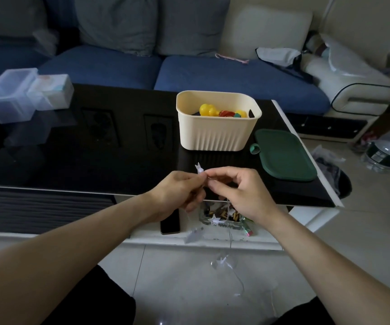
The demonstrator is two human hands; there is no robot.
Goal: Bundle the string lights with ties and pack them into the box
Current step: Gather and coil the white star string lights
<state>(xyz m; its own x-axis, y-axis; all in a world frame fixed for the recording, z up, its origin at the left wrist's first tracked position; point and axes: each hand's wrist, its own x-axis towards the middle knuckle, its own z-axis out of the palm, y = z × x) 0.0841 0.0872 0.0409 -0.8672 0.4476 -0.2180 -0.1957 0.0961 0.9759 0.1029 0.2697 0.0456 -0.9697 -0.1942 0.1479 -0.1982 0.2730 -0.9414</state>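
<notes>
A thin wire of string lights (215, 220) with small white star bulbs hangs from my hands down past the table's front edge to the floor. My left hand (180, 191) pinches the wire near a star bulb (199, 169) that sticks up above my fingers. My right hand (238, 190) pinches the same wire right beside it, fingertips almost touching the left ones. The cream ribbed box (217, 132) stands on the black table (83, 160) beyond my hands, with yellow and red items inside. Its green lid (283, 156) lies to its right.
Clear plastic containers (20, 95) sit at the table's far left. A phone (170, 222) and a glass tray of small items (224, 216) rest on the lower shelf. A blue sofa (142, 64) is behind the table; a water bottle (389, 148) lies on the floor at right.
</notes>
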